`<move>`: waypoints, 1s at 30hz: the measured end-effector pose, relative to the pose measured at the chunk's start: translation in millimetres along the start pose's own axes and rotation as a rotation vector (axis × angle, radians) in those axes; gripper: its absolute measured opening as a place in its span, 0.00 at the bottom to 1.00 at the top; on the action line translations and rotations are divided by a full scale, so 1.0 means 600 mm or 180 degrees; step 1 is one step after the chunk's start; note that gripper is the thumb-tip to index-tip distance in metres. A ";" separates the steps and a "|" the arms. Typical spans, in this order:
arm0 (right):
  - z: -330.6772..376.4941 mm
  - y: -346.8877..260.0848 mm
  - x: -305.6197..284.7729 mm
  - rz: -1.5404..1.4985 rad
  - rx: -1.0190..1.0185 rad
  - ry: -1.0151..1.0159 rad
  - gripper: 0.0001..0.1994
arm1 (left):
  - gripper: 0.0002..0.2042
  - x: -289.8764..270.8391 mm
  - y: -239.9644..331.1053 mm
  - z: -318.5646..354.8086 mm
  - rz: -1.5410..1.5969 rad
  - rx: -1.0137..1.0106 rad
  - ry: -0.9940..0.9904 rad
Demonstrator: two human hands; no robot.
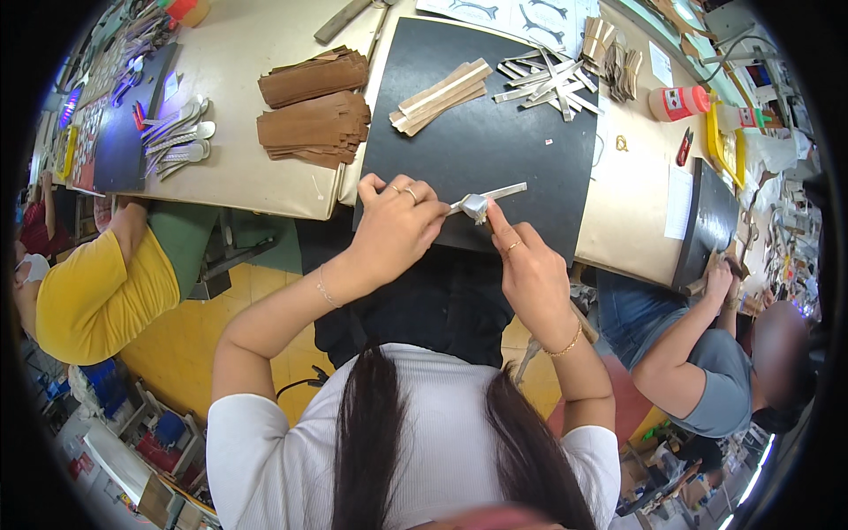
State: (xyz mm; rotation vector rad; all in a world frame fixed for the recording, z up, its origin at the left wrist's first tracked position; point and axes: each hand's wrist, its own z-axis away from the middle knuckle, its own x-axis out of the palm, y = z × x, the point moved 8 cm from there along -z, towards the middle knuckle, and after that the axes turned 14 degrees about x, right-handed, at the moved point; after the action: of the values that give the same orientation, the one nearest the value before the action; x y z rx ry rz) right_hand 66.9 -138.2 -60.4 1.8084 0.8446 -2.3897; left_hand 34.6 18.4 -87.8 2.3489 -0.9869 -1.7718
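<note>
Near the front edge of the black mat (415, 84) lies a narrow pale strip (511, 190), set slantwise. My left hand (396, 221) has its fingertips pinched at the strip's left end. My right hand (534, 274) is closed, its index finger touching a small silvery-grey piece (475, 205) that sits across the strip. What that piece is, I cannot make out. Farther up the mat are a stack of tan and cream strips (440, 95) and a loose heap of pale metallic-looking strips (552, 81).
Brown leather-like strips (314, 128) are piled left of the mat. A red and white bottle (678, 103) and red-handled snips (685, 147) stand to the right. A person in yellow (115, 291) sits at left; another person (680, 362) works at right.
</note>
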 end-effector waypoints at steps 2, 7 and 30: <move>0.001 -0.001 -0.007 -0.0099 -0.0058 0.0075 0.32 | 0.07 0.000 -0.006 0.000 0.0155 -0.0024 -0.0008; 0.007 -0.018 -0.016 -0.0712 -0.0346 0.0487 0.32 | 0.07 0.000 0.018 0.000 -0.0458 0.0376 -0.0085; 0.006 -0.007 0.011 0.0001 -0.0135 0.0118 0.30 | 0.19 -0.012 -0.006 0.020 0.0054 0.0635 -0.0347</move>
State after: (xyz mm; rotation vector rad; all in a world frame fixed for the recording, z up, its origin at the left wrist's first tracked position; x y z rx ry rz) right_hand 60.3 -134.1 -63.8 1.8426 0.8913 -2.3267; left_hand 24.9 28.5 -87.3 2.3669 -1.2497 -1.8949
